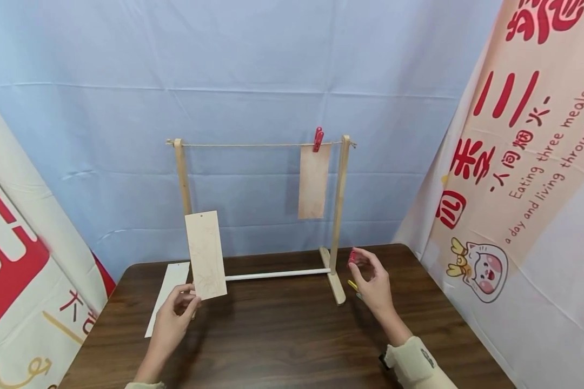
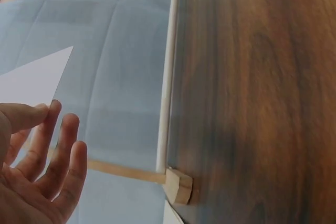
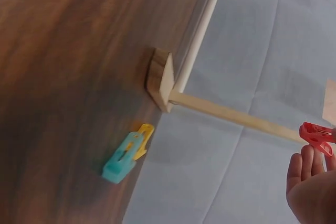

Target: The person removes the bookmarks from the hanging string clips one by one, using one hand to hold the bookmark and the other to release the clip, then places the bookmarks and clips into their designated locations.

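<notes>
My left hand point(image 1: 172, 316) pinches the lower corner of a cream paper card point(image 1: 206, 254), raised upright in front of the rack's left post. In the left wrist view, thumb and forefinger hold the card's corner point(image 2: 39, 80). A red clothespin point(image 3: 316, 136) is pinched between the fingertips of my right hand point(image 1: 376, 283), to the right of the rack's right post. From the string point(image 1: 243, 145) of the wooden rack point(image 1: 340, 205) hangs a pinkish card point(image 1: 313, 183), clipped by another red clothespin point(image 1: 318, 139) near the right end.
On the table point(image 1: 292, 335), another pale card point(image 1: 167, 297) lies behind the left hand. A yellow clothespin point(image 3: 144, 139) and a teal clothespin point(image 3: 123, 158) lie by the rack's right foot point(image 1: 338, 286). A white bar point(image 1: 277, 274) joins the posts low down. Blue cloth point(image 1: 253, 65) hangs behind.
</notes>
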`<state>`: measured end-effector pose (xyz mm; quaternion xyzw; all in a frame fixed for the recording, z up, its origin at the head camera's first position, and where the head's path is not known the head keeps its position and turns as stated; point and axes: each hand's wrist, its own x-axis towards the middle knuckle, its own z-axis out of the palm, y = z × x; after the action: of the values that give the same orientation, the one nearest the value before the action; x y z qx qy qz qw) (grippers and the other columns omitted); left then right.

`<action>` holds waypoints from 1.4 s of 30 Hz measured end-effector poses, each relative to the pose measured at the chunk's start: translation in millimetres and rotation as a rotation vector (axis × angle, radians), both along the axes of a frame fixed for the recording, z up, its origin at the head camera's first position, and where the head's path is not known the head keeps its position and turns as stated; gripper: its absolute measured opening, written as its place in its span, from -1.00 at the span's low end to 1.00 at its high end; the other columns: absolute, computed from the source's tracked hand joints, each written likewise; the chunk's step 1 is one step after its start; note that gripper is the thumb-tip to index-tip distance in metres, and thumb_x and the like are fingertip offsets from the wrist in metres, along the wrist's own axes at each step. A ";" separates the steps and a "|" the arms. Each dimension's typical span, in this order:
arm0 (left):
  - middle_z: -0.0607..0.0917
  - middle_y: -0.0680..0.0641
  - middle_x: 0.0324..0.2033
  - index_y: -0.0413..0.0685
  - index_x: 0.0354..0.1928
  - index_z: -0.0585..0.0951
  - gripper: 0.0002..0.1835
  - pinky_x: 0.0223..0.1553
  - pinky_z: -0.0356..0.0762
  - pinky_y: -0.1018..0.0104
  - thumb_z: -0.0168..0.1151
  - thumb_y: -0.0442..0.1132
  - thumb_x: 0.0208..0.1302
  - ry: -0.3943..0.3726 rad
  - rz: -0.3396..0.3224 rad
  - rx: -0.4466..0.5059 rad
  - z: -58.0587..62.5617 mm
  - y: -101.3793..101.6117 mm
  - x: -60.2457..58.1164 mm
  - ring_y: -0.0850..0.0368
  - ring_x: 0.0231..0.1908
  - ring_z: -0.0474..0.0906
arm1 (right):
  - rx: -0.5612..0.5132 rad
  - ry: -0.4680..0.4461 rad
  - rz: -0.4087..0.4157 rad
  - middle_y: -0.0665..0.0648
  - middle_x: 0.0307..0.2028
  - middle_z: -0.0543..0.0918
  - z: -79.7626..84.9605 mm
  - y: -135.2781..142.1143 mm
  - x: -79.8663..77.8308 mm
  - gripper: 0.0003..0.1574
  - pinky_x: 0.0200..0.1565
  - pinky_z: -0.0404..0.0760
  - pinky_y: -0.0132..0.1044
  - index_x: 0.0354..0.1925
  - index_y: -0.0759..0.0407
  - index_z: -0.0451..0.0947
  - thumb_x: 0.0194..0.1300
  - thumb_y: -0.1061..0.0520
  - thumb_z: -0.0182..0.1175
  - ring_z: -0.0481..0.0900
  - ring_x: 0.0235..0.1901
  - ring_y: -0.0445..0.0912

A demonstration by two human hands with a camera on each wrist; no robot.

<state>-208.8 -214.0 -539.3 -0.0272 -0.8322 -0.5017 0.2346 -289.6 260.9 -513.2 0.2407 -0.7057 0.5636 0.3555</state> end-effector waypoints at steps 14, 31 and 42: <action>0.85 -0.10 -0.22 -0.10 0.12 0.64 -0.75 -0.21 0.54 0.58 0.39 -0.36 0.48 -0.057 0.073 -0.056 -1.1 -16.2 12.1 0.33 -0.27 0.70 | 0.030 -0.044 -0.062 0.45 -0.18 0.73 -18.3 11.3 6.8 -0.45 -0.05 0.62 -0.45 0.17 0.51 0.62 0.21 0.64 0.38 0.68 -0.18 -0.01; 0.85 -0.19 -0.22 -0.18 0.17 0.60 -0.69 -0.27 0.53 0.62 0.40 -0.40 0.46 -0.089 0.125 -0.102 -3.7 -48.3 28.3 0.23 -0.35 0.77 | 0.157 -0.046 -0.173 0.27 -0.19 0.79 -25.5 28.7 17.2 -0.47 -0.07 0.60 -0.46 0.16 0.37 0.69 0.23 0.55 0.44 0.67 -0.22 0.00; 0.84 -0.18 -0.26 -0.23 0.14 0.60 -0.73 -0.25 0.47 0.70 0.38 -0.41 0.47 -0.083 0.160 -0.118 -5.6 -66.5 36.9 0.42 -0.35 0.67 | 0.292 -0.153 -0.259 0.24 -0.18 0.76 -30.4 44.3 27.0 -0.51 -0.15 0.62 -0.43 0.15 0.37 0.69 0.26 0.46 0.49 0.65 -0.24 -0.08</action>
<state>-171.9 -280.4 -545.0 0.0462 -0.8688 -0.4321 0.2373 -262.6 305.2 -543.5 0.1532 -0.8299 0.4218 0.3316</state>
